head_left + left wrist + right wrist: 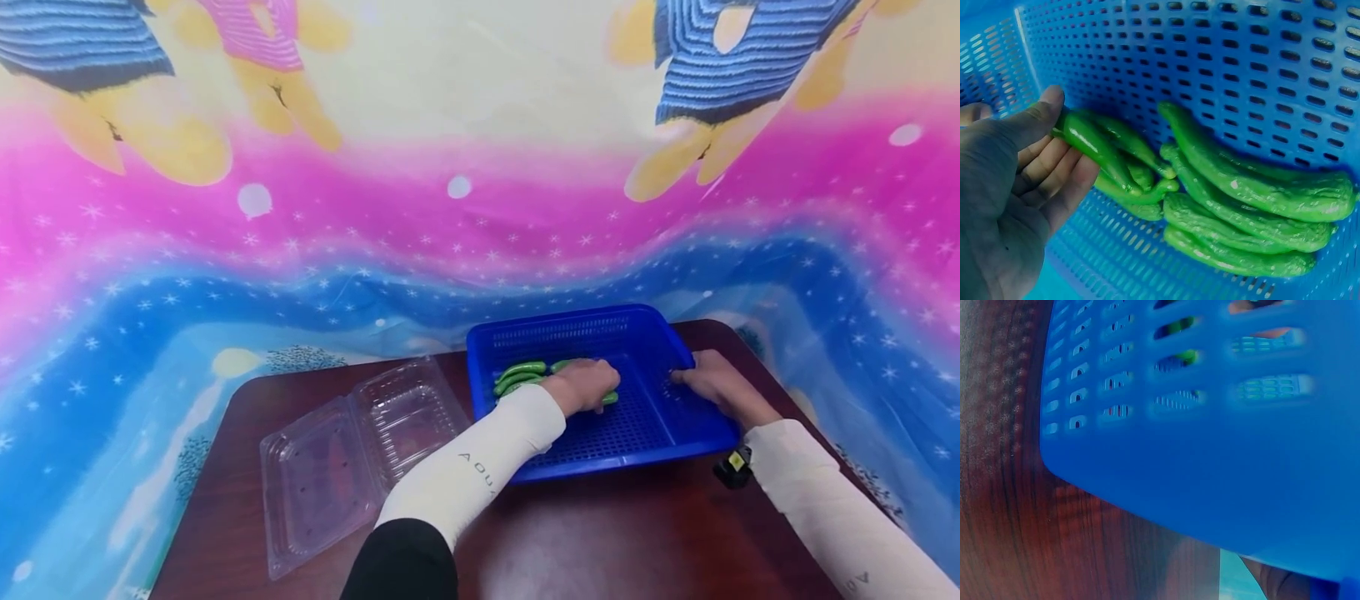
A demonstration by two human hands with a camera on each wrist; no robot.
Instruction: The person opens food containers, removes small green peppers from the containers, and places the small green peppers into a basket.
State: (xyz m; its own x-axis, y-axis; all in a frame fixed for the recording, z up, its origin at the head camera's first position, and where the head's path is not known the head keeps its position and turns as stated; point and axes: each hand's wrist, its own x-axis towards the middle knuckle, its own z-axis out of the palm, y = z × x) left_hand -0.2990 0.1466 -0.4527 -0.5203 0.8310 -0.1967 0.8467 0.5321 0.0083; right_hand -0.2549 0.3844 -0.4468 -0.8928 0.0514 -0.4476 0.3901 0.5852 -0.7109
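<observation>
My left hand [583, 385] reaches down into a blue plastic basket [615, 461]. In the left wrist view, its thumb and fingers pinch one end of a smooth green pepper [1094, 147], which lies against several other slim peppers. Beside them is a row of larger, wrinkled green peppers [1260, 181], lying side by side on the slotted basket floor. My right hand [720, 387] grips the basket's right rim, thumb over the inner side and the other fingers hidden outside. From the right wrist, the basket's slotted wall fills most of the view.
A clear plastic clamshell box [318, 483] lies with its lid folded back on the dark wooden table [570, 542], left of the basket. My left forearm passes over its right part. A printed curtain [450, 233] hangs behind and around the table.
</observation>
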